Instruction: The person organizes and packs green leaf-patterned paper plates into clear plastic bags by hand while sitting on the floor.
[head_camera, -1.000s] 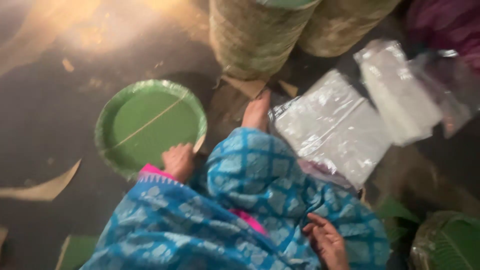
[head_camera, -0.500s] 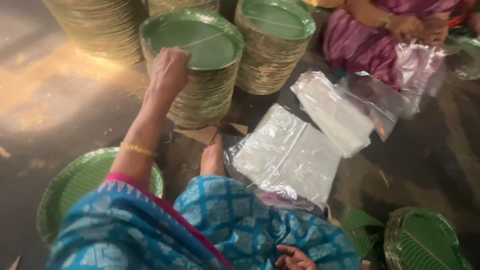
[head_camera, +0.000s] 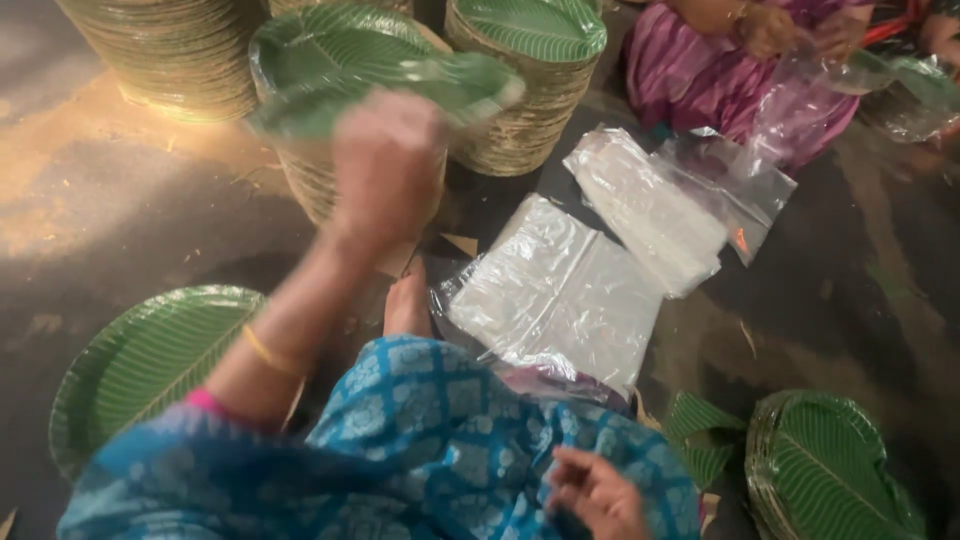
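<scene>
Gripping a green leaf plate (head_camera: 400, 90), the blurred left hand (head_camera: 385, 165) lifts it just above the middle plate stack (head_camera: 310, 170). Right hand (head_camera: 595, 495) rests on the blue-clad knee (head_camera: 450, 440), fingers loosely curled, well apart from that stack.

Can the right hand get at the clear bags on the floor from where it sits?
Probably yes. The right hand rests low on the blue-clad lap, empty by the look of it, and the flat stack of clear bags lies just past the knee with nothing on top. The left hand is busy lifting a leaf plate.
</scene>
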